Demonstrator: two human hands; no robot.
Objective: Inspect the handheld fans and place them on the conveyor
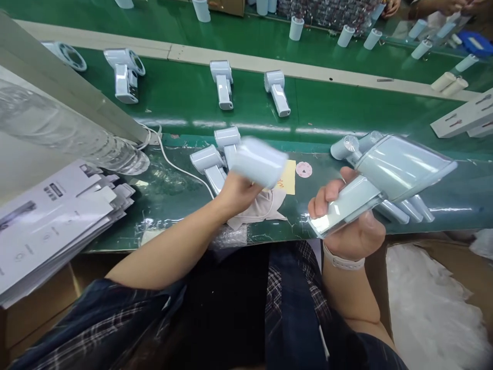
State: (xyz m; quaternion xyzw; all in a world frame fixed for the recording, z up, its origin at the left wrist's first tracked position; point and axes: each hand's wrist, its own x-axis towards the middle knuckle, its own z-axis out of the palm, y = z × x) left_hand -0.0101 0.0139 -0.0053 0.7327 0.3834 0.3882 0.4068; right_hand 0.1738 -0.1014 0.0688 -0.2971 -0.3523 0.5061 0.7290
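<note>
My right hand (360, 234) is wrapped around the handle of a glossy pale blue hair-dryer-shaped device (402, 167). Its wide head points to the right, tilted above the bench. My left hand (239, 192) is closed on a second pale blue device (260, 160), smeared by motion; its handle is hidden in my fingers. Just behind the left hand, two similar devices (206, 159) lie on the bench. Below it is a crumpled light cloth (262, 208), beside a yellow paper note (289, 177) and a round pink sticker (304, 169).
More devices stand on the green conveyor (173, 92) beyond the bench. A post (73, 77) and stacked printed boxes (50, 216) flank the left. More pale devices (404, 208) lie behind my right hand; white plastic bags (431, 303) fill a carton. Another person's hand (392, 7) shows far off.
</note>
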